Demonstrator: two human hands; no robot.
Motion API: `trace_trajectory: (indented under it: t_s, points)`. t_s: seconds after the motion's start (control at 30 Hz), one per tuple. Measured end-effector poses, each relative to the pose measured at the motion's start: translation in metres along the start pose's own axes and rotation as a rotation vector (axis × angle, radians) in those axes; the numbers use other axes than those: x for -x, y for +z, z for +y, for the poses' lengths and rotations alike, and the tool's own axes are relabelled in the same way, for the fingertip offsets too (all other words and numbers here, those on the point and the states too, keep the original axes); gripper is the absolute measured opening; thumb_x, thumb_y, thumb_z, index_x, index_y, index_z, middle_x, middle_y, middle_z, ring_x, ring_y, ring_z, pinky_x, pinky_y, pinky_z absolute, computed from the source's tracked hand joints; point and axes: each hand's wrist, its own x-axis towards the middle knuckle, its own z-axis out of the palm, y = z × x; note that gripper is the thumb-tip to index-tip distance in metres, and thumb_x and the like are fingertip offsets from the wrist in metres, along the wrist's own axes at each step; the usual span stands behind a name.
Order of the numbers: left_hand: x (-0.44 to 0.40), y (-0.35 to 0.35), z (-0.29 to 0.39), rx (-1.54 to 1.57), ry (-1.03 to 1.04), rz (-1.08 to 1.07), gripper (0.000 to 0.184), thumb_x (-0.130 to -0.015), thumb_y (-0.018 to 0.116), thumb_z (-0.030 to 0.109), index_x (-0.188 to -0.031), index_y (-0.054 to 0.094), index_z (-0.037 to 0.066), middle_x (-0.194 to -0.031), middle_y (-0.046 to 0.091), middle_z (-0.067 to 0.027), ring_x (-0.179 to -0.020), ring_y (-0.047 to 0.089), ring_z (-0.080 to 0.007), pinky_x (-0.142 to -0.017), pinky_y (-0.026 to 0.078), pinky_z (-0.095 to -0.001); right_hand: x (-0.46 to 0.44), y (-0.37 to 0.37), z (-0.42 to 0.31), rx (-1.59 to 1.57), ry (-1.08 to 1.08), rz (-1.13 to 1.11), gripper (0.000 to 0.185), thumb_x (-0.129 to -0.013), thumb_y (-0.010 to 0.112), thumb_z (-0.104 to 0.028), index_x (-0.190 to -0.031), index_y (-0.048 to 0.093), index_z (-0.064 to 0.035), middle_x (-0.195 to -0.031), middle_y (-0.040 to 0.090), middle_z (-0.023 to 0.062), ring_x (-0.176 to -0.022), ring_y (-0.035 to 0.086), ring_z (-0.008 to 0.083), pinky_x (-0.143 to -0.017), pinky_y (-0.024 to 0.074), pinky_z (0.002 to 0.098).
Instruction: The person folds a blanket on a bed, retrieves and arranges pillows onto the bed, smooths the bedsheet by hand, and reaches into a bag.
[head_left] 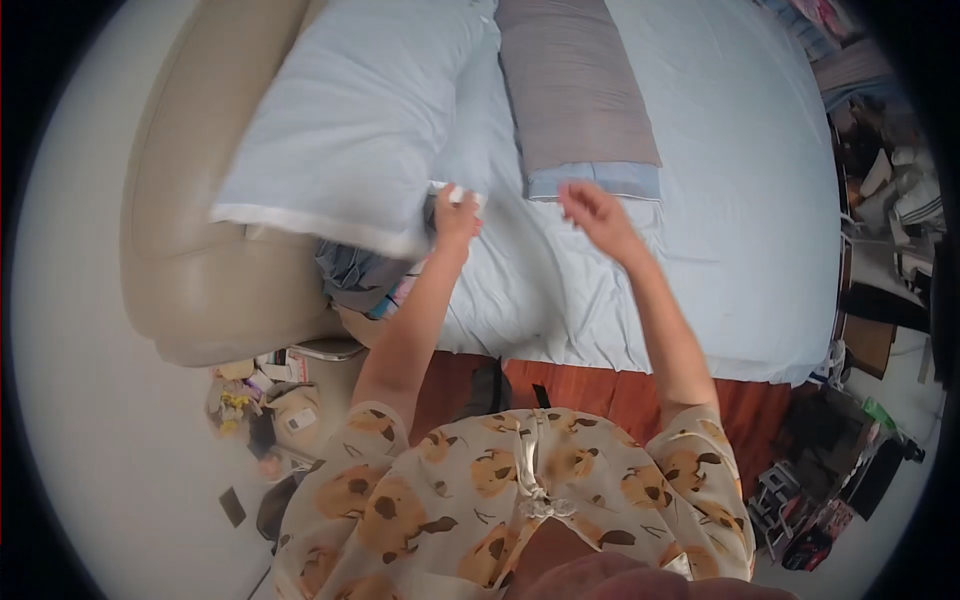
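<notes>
My left hand (458,216) is closed on a small bit of white cloth (480,202), beside the right edge of a light blue pillow (350,130). Whether that cloth belongs to the pillow or to bedding under it, I cannot tell. The pillow has a white border and leans against the tan headboard (200,200); its lower edge is blurred. To the right, my right hand (600,215) hovers over the light blue sheet (740,220), fingers loosely bent and apart, with nothing visible in them. Just above it lies a grey-brown pillow (580,90) with a blue end.
Dark folded clothes (360,275) are tucked below the blue pillow's lower edge. Assorted items (285,395) sit beside the headboard at lower left. Bags and boxes (830,450) crowd the right side. Reddish wood floor (620,395) shows between my body and the bed.
</notes>
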Motion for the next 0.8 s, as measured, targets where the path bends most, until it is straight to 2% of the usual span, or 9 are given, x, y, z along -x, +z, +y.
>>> trace_trajectory:
  t_s: [0.07,0.17,0.2,0.27,0.5,0.57,0.63,0.7,0.8]
  points:
    - [-0.001,0.005,-0.029,-0.530,0.206,-0.214,0.048,-0.093,0.051,0.027,-0.134,0.038,0.007,-0.091,0.061,-0.0110,-0.063,0.057,-0.0154,-0.055,0.047,-0.0268,0.035,0.005,0.074,0.054,0.158,0.019,0.026,-0.091,0.058,-0.022,-0.108,0.060,-0.0029,-0.091,0.064,0.0024,-0.070,0.060,0.0114,-0.063,0.0467,0.0253]
    - [-0.017,-0.011,-0.058,-0.520,0.018,-0.230,0.043,-0.089,0.056,0.022,-0.127,0.044,0.006,-0.086,0.062,-0.0087,-0.057,0.057,-0.0129,-0.048,0.045,-0.0252,0.080,-0.016,0.125,-0.189,0.478,0.113,0.026,-0.092,0.057,-0.023,-0.110,0.058,-0.0044,-0.092,0.063,0.0051,-0.071,0.061,0.0129,-0.061,0.0495,0.0262]
    - [-0.023,-0.018,-0.066,-0.532,0.012,-0.244,0.043,-0.089,0.056,0.022,-0.127,0.044,0.006,-0.086,0.062,-0.0087,-0.057,0.057,-0.0129,-0.048,0.045,-0.0252,0.087,-0.029,0.140,-0.195,0.487,0.129,0.026,-0.092,0.057,-0.023,-0.110,0.058,-0.0044,-0.092,0.063,0.0051,-0.071,0.061,0.0129,-0.061,0.0495,0.0262]
    - [-0.030,-0.034,-0.078,-0.607,-0.042,-0.214,0.038,-0.090,0.056,0.024,-0.123,0.050,0.006,-0.089,0.063,-0.0087,-0.058,0.058,-0.0130,-0.049,0.046,-0.0243,0.096,-0.057,0.168,-0.260,0.629,0.338,0.029,-0.091,0.057,-0.027,-0.111,0.057,-0.0051,-0.093,0.063,0.0066,-0.071,0.062,0.0150,-0.060,0.0500,0.0276]
    - [-0.045,-0.018,-0.093,-0.662,-0.047,-0.263,0.031,-0.090,0.056,0.027,-0.113,0.058,0.006,-0.089,0.064,-0.0070,-0.062,0.060,-0.0123,-0.053,0.047,-0.0245,0.035,-0.117,0.235,-0.229,0.652,0.644,0.057,-0.086,0.060,-0.048,-0.120,0.051,-0.0031,-0.097,0.061,0.0106,-0.076,0.063,0.0176,-0.063,0.0508,0.0315]
    - [-0.054,-0.004,-0.100,-0.585,-0.013,-0.331,0.040,-0.089,0.058,0.029,-0.120,0.054,0.003,-0.096,0.063,-0.0080,-0.073,0.062,-0.0141,-0.060,0.049,-0.0260,0.006,-0.106,0.268,-0.280,0.674,0.658,0.071,-0.084,0.059,-0.056,-0.130,0.043,-0.0037,-0.110,0.056,0.0143,-0.091,0.060,0.0220,-0.073,0.0505,0.0372]
    - [-0.066,0.020,-0.106,-0.589,0.003,-0.278,0.055,-0.088,0.060,0.033,-0.127,0.046,-0.003,-0.102,0.060,-0.0099,-0.086,0.061,-0.0172,-0.067,0.051,-0.0284,-0.031,-0.110,0.321,-0.420,0.537,0.634,0.081,-0.083,0.059,-0.057,-0.138,0.033,-0.0035,-0.125,0.047,0.0166,-0.109,0.053,0.0260,-0.086,0.0474,0.0449]
    - [-0.092,0.039,-0.118,-0.557,0.025,-0.233,0.067,-0.087,0.061,0.037,-0.133,0.038,-0.006,-0.109,0.057,-0.0129,-0.094,0.059,-0.0197,-0.071,0.051,-0.0307,-0.070,-0.101,0.289,-0.845,0.254,0.734,0.077,-0.084,0.060,-0.053,-0.134,0.036,0.0007,-0.122,0.050,0.0165,-0.108,0.054,0.0276,-0.087,0.0490,0.0447]
    - [-0.128,0.080,-0.125,-0.362,0.082,-0.088,0.073,-0.089,0.055,0.044,-0.138,0.029,-0.004,-0.123,0.049,-0.0160,-0.106,0.054,-0.0225,-0.085,0.047,-0.0345,-0.121,-0.110,0.292,-0.873,0.361,0.815,0.060,-0.087,0.061,-0.042,-0.123,0.046,0.0036,-0.112,0.057,0.0153,-0.099,0.060,0.0272,-0.087,0.0517,0.0397]
